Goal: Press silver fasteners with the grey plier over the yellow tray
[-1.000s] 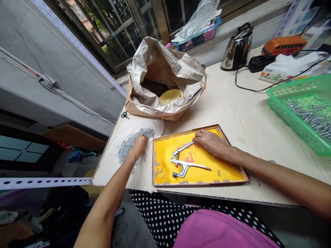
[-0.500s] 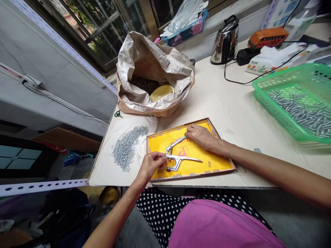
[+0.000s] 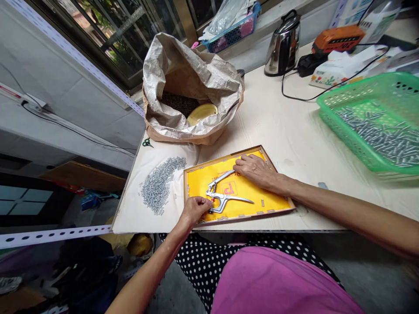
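Observation:
A shallow tray [image 3: 198,178] with a yellow bottom and a thin rim lies near the table's front edge. In it are silver hand pliers [image 3: 240,199] with spread handles, a coil spring and a small red part by the jaws. My left hand [image 3: 195,209] is pinched closed at the jaws; whatever is between its fingertips is hidden. At the end of the upper handle, my right hand [image 3: 253,170] has its fingers curled on it, palm down over the tray. A small spring-like piece [image 3: 262,203] lies toward the tray's right side.
Left of the tray, many small silvery metal pieces [image 3: 160,185] are heaped on white cloth. Behind stands an open sack [image 3: 193,135] with a yellow dish [image 3: 203,113] inside. A green basket [image 3: 363,150] of metal pieces is at right, a kettle [image 3: 283,46] at back, small scissors [image 3: 147,142] at left.
My left hand has moved slightly down along the pliers' jaws, and its fingers now cover more of the lower jaw. My right hand stays at the upper handle. The whole view has shifted slightly.

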`<state>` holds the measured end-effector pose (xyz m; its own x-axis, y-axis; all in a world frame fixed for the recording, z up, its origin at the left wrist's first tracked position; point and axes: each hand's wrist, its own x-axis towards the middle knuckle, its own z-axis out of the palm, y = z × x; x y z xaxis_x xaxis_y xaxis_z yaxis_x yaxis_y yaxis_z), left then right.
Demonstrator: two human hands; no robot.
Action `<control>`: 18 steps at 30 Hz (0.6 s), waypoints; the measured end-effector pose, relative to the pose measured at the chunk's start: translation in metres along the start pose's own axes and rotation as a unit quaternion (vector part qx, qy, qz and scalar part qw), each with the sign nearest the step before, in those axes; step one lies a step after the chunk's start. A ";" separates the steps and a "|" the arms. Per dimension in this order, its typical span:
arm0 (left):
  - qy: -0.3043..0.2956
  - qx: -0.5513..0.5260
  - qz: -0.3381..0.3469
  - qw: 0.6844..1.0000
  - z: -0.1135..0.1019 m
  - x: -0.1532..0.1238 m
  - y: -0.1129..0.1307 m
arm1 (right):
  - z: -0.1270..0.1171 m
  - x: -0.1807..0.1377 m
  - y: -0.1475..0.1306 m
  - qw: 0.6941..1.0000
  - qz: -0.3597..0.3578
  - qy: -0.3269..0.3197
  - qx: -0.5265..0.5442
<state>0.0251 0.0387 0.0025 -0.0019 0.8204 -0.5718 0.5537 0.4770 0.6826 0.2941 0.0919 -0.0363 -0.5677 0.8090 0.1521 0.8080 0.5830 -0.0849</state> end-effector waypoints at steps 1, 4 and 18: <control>-0.008 0.015 -0.006 1.000 -0.001 0.001 0.002 | 0.000 0.001 0.000 1.000 0.003 -0.007 0.000; -0.038 0.053 -0.031 0.997 -0.003 0.001 0.008 | -0.003 0.001 -0.003 1.000 0.013 -0.027 0.004; -0.050 0.097 -0.047 0.993 -0.008 -0.005 -0.001 | -0.010 -0.031 -0.043 0.996 0.067 -0.023 0.051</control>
<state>0.0179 0.0364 0.0084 0.0168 0.7349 -0.6779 0.7049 0.4722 0.5293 0.2791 0.0409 -0.0274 -0.4652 0.8809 0.0867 0.8577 0.4728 -0.2018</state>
